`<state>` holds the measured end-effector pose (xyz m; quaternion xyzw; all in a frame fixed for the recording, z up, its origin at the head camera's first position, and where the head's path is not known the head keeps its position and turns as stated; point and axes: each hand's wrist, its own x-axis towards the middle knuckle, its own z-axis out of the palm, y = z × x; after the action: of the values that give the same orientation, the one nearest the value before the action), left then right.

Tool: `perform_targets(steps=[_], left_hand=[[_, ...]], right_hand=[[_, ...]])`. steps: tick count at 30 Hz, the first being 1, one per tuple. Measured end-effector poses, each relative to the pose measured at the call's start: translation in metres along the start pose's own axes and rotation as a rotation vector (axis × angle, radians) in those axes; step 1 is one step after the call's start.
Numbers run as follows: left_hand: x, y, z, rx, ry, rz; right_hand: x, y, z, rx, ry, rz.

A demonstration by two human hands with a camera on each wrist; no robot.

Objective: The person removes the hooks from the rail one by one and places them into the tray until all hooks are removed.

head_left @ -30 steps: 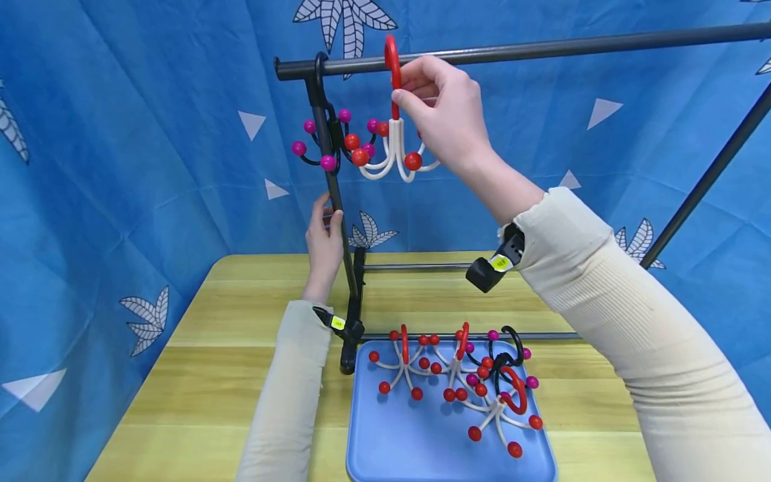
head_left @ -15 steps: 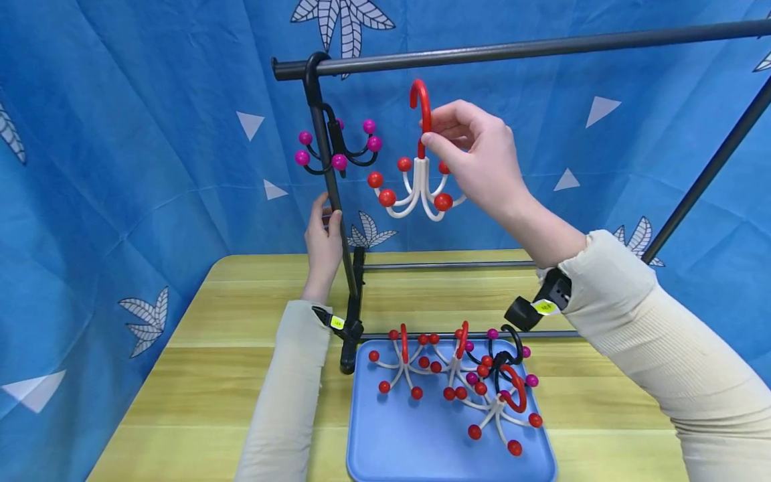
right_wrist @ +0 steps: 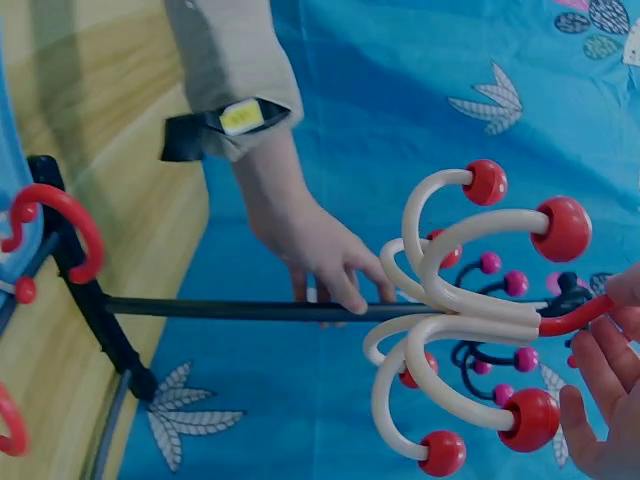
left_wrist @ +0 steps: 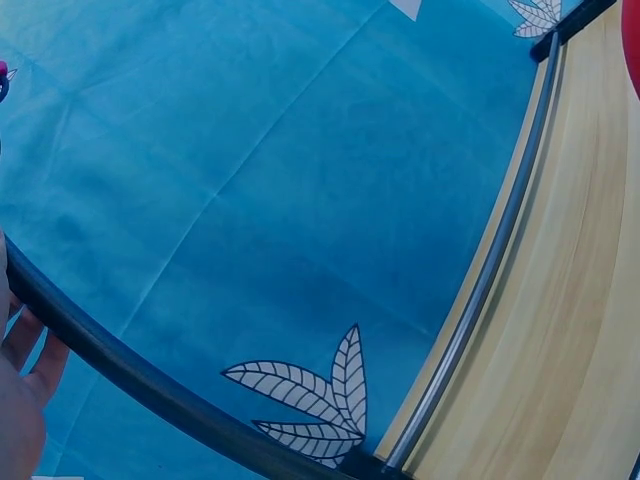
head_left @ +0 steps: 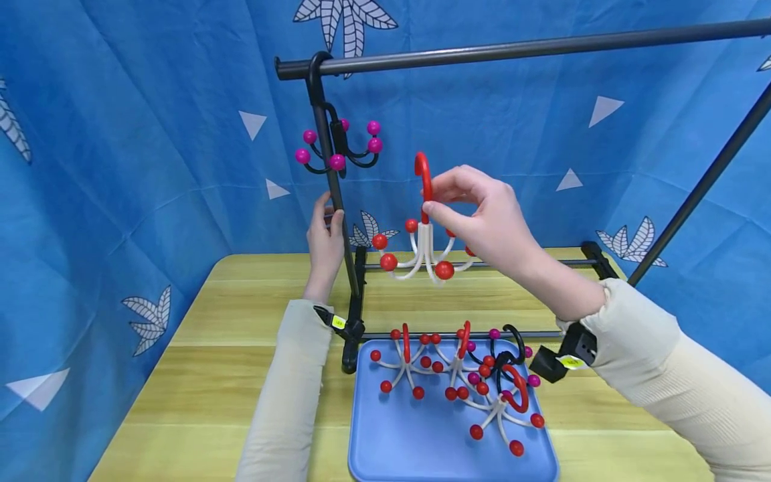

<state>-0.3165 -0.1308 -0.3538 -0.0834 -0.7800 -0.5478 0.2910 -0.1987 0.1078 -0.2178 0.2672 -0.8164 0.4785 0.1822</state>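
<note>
My right hand (head_left: 482, 217) pinches the red hook of a white multi-arm hanger (head_left: 425, 242) with red ball tips. The hanger hangs upright in the air, below the clothes rack's top bar (head_left: 512, 56) and apart from it. In the right wrist view, the hanger's white arms (right_wrist: 480, 326) spread out from the red hook. My left hand (head_left: 325, 244) holds the rack's left upright post (head_left: 338, 194), thumb in front and fingers partly hidden behind. Above it, a black hanger (head_left: 340, 139) with magenta balls hangs on the bar's left end.
A blue tray (head_left: 391, 448) on the wooden table (head_left: 199, 375) bears white hangers (head_left: 405, 367) with red hooks and a black hanger (head_left: 501, 365) with magenta balls, some overlapping. The rack's lower rails (head_left: 554, 333) run behind the tray. Blue patterned cloth (head_left: 181, 134) forms the backdrop.
My right hand has moved the white hanger away from the top bar, lowering it and shifting it slightly right. My left hand stays on the post.
</note>
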Motion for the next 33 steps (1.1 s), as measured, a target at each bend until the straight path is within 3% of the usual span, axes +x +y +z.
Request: perform_targets(steps=[14, 27, 33], left_hand=[[0.0, 0.003, 0.002, 0.025, -0.005, -0.028], [-0.001, 0.004, 0.002, 0.026, -0.024, -0.061], [-0.001, 0.004, 0.0, 0.023, -0.02, -0.071]], right_hand=[[-0.058, 0.016, 0.009, 0.013, -0.172, 0.086], [-0.097, 0.031, 0.021, 0.054, -0.328, 0.172], [-0.107, 0.037, 0.025, 0.012, -0.367, 0.174]])
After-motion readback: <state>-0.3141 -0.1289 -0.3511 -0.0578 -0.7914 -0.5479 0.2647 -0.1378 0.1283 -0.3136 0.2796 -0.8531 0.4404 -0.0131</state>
